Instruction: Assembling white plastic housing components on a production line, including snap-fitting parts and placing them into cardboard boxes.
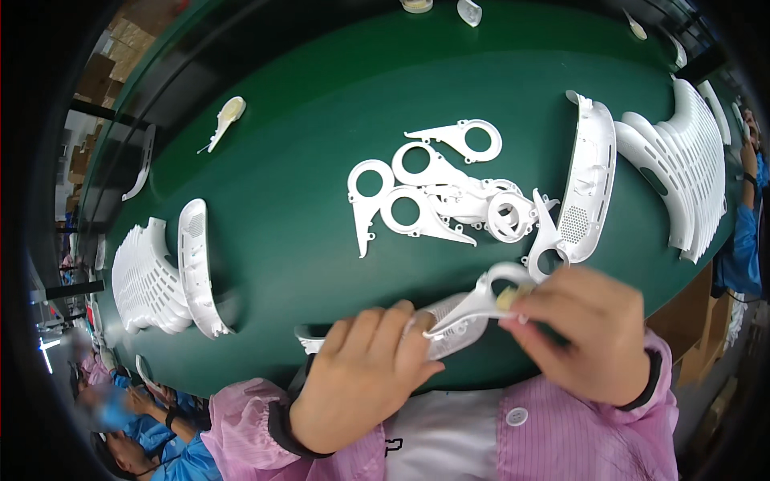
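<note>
In front of me, my left hand [361,369] closes over a long white perforated plastic cover [461,341], hiding its middle. Above that cover lies a white plastic ring with a tapered arm [473,301], its pointed end touching my left fingers. My right hand [585,329], slightly blurred, pinches this part at its ring end. Beside my right fingertips shows a small yellowish piece [507,298], too blurred to name. Just beyond, another white ring part [547,240] leans near the heap of similar ring parts [417,208].
Nested white slotted covers stand in stacks at left [148,276] and right [686,168] on the green table [297,160]. Single covers stand beside them, left [195,264] and right [589,176]. A ring part with a yellowish disc [229,116] lies far left. People in blue sit at both sides.
</note>
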Motion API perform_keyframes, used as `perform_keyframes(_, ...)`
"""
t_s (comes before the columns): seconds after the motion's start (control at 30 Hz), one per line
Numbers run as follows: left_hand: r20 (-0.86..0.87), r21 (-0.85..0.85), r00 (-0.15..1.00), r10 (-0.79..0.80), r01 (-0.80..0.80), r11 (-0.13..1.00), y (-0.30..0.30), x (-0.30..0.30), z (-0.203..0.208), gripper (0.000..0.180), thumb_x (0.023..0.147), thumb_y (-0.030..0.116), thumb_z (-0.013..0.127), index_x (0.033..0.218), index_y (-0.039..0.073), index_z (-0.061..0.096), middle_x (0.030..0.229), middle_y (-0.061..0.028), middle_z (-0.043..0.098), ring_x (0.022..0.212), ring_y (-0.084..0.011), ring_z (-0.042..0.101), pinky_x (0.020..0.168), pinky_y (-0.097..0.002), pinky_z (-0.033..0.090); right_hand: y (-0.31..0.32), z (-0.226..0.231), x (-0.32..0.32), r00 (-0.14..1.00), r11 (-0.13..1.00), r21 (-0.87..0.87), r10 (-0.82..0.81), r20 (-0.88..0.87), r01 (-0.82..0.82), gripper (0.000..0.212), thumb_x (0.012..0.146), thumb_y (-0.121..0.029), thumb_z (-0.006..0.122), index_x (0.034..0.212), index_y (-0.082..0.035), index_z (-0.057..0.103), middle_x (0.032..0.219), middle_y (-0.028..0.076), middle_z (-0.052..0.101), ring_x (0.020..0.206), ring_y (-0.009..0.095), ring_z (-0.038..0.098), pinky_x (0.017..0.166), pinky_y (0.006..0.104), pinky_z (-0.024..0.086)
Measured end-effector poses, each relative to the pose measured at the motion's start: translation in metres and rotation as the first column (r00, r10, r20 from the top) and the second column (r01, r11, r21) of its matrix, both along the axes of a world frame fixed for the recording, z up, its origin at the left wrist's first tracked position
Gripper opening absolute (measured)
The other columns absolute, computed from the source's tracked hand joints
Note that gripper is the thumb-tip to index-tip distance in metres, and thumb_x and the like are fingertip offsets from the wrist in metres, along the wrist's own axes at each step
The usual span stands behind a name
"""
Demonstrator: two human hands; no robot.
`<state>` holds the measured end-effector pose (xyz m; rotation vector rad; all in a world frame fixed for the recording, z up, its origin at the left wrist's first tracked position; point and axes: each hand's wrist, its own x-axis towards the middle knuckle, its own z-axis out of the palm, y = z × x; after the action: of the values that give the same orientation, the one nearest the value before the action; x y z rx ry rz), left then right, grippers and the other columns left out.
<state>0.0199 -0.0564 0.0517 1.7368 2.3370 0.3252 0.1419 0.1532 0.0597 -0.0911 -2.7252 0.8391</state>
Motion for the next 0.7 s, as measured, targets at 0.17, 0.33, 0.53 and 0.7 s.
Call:
perform_keyframes(0.17, 0.089, -0.028, 0.989, 0.114, -0.112, 0.993, 0.002, -0.008, 0.006, 0.077, 0.07, 0.031, 0.086, 0.129, 0.0, 0.048, 0.115, -0.0147, 0.064, 0.095, -0.035, 0.064, 0.08, -0.0443, 0.053, -0.013, -0.024, 0.017, 0.993, 0.984, 0.136, 0.114, 0.043, -0.119, 0.024, 0.072, -0.005, 0.071, 0.096, -0.004, 0.071, 0.091, 0.0, 0.059, 0.065, 0.011, 0.057, 0.049, 0.0228, 0.046)
perform_keyframes(0.33, 0.125, -0.251, 0.988, 0.088, -0.054, 0.966, -0.002, -0.017, 0.017, 0.08, 0.071, 0.026, 0.085, 0.135, -0.001, 0.047, 0.122, -0.0174, 0.062, 0.095, -0.0363, 0.066, 0.079, -0.0427, 0.055, -0.024, -0.025, 0.005, 0.993, 0.978, 0.182, 0.112, -0.037, -0.104, 0.026, 0.07, -0.007, 0.071, 0.095, 0.002, 0.071, 0.091, 0.004, 0.059, 0.065, 0.011, 0.056, 0.05, 0.0208, 0.047)
perform_keyframes(0.53, 0.131, -0.346, 0.99, 0.047, 0.001, 0.938, -0.007, -0.026, 0.016, 0.085, 0.075, 0.029, 0.082, 0.144, -0.003, 0.043, 0.126, -0.0194, 0.06, 0.088, -0.0355, 0.068, 0.074, -0.0404, 0.058, -0.032, -0.022, -0.004, 0.991, 0.963, 0.237, 0.124, 0.04, -0.13, 0.028, 0.07, -0.008, 0.07, 0.096, 0.003, 0.071, 0.09, 0.003, 0.058, 0.063, 0.01, 0.055, 0.05, 0.0195, 0.046)
perform_keyframes(0.7, 0.212, -0.285, 0.971, 0.106, -0.042, 0.957, -0.014, -0.03, 0.009, 0.087, 0.076, 0.033, 0.083, 0.143, -0.003, 0.042, 0.127, -0.0214, 0.06, 0.085, -0.0349, 0.069, 0.07, -0.04, 0.059, -0.035, -0.023, -0.012, 0.987, 0.966, 0.209, 0.142, 0.07, -0.154, 0.028, 0.069, -0.008, 0.07, 0.095, 0.004, 0.071, 0.087, 0.002, 0.056, 0.062, 0.009, 0.054, 0.049, 0.0198, 0.046)
